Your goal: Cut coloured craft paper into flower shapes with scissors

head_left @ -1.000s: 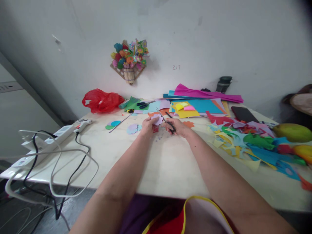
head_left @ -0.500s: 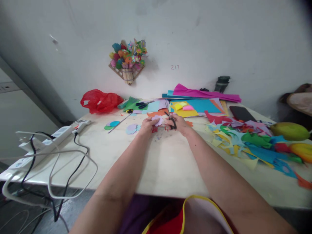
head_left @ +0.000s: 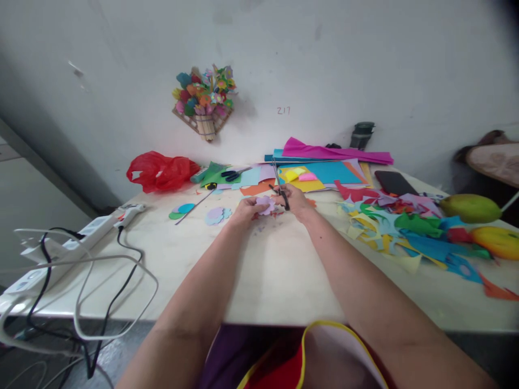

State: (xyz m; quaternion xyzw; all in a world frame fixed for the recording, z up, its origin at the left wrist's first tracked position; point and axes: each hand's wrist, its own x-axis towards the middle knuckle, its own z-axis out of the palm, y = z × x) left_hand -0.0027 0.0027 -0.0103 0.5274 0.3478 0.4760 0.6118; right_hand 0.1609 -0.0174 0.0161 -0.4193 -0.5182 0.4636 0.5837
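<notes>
Between the fingers of my left hand (head_left: pixel 246 209) is a lilac paper flower (head_left: pixel 265 205) with a scalloped edge. My right hand (head_left: pixel 295 200) has its fingers around the black handles of a pair of scissors (head_left: pixel 283 195), whose blades point up and away from me. The blades stand beside the flower's right side, with both hands just above the table. Tiny paper scraps (head_left: pixel 259 231) lie below them. Left of my left hand rest lilac and pale blue paper flowers (head_left: pixel 218 215).
Coloured paper sheets (head_left: pixel 336 174) lie at the back. Cut scraps (head_left: pixel 430 248) and mangoes (head_left: pixel 470 208) spread along the right. A red plastic bag (head_left: pixel 162 172), navy-handled scissors (head_left: pixel 231 175) and green and blue paper discs (head_left: pixel 181 210) are to the left. A power strip (head_left: pixel 60 254) with cables lines the left edge.
The lilac flower has moved slightly right and is turned more towards me. The scissors have shifted from its edge and point more upright. The whole view has swung a little to the right.
</notes>
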